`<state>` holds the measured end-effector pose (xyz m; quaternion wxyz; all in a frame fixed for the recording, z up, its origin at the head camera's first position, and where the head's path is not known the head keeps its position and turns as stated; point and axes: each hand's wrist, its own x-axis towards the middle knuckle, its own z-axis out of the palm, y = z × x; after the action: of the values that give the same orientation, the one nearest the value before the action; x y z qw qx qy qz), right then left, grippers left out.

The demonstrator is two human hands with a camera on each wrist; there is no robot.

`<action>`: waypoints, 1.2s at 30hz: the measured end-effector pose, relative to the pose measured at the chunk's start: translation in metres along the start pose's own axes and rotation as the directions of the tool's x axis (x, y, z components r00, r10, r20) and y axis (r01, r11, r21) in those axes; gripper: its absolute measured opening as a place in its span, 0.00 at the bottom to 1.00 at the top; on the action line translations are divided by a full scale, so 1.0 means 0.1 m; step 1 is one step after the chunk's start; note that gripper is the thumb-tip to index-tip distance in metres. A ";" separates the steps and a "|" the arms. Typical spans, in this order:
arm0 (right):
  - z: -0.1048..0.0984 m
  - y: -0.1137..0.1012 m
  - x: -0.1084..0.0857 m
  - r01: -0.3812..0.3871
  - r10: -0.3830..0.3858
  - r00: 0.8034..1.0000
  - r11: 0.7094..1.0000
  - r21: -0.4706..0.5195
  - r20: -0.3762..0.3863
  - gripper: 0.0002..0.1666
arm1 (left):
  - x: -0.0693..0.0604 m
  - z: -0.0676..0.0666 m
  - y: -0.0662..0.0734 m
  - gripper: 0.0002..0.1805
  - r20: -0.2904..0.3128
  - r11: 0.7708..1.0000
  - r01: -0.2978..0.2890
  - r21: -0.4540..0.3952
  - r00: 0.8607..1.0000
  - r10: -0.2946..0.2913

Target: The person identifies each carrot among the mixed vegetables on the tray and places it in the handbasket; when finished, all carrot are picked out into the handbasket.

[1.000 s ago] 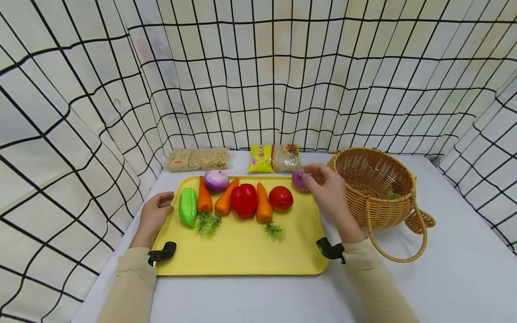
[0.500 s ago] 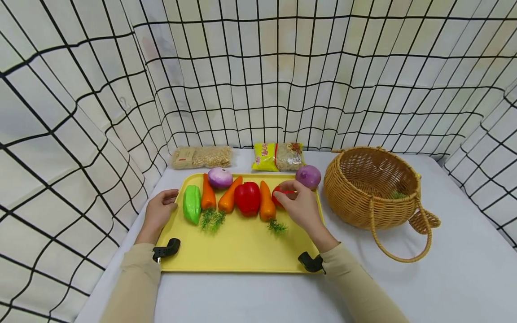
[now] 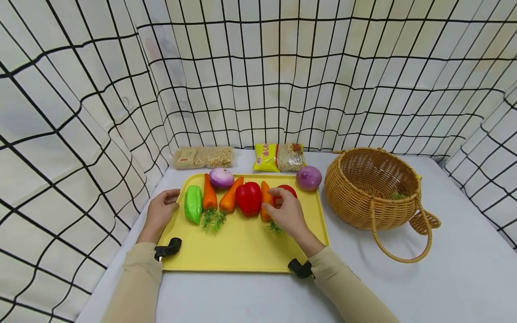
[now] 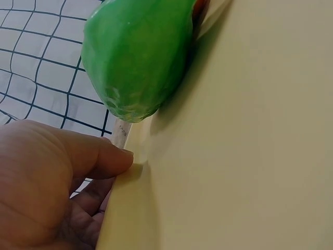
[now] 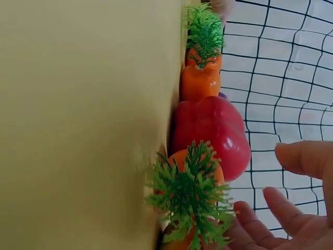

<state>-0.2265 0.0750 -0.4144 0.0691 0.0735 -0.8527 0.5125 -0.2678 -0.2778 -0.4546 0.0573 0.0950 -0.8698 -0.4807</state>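
My left hand (image 3: 160, 211) holds the left rim of the yellow tray (image 3: 238, 255); in the left wrist view its thumb (image 4: 117, 159) rests on the rim, with the other fingers outside. Close by lies a green pepper (image 3: 193, 204). My right hand (image 3: 288, 217) hovers at the rightmost carrot (image 3: 265, 197), thumb and fingers spread apart with nothing between them. It partly covers the tomato (image 3: 288, 189). In the right wrist view, the carrot's green top (image 5: 190, 192) is near the fingers, beyond it the red bell pepper (image 5: 213, 133).
Two more carrots (image 3: 209, 193) and a pale purple onion (image 3: 221, 178) lie on the tray's left half. A purple onion (image 3: 308, 178) sits at its far right corner. Behind are a bean bag (image 3: 203, 158) and a yellow packet (image 3: 278, 158). A wicker basket (image 3: 351, 202) stands right.
My right hand has let go of the purple onion at the far right corner and moved left past the tomato to the carrot. The left hand has stayed at the rim.
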 end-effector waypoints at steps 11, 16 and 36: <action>0.03 0.03 0.02 -0.033 0.046 0.994 0.992 -0.124 0.103 0.27 | -0.01 -0.02 0.05 0.25 -0.010 1.000 0.004 0.012 1.000 -0.004; 0.03 0.07 0.04 -0.037 0.054 0.992 0.989 -0.143 0.112 0.26 | 0.00 -0.01 0.06 0.25 -0.012 1.000 0.002 0.014 1.000 -0.001; 0.04 0.23 0.06 -0.093 0.111 0.986 0.985 -0.144 0.123 0.18 | -0.01 0.01 0.03 0.26 0.000 0.999 0.015 0.029 1.000 -0.015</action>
<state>-0.2369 0.0818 -0.4349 -0.0082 0.0581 -0.8913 0.4495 -0.2677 -0.2754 -0.4522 0.0520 0.1021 -0.8760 -0.4686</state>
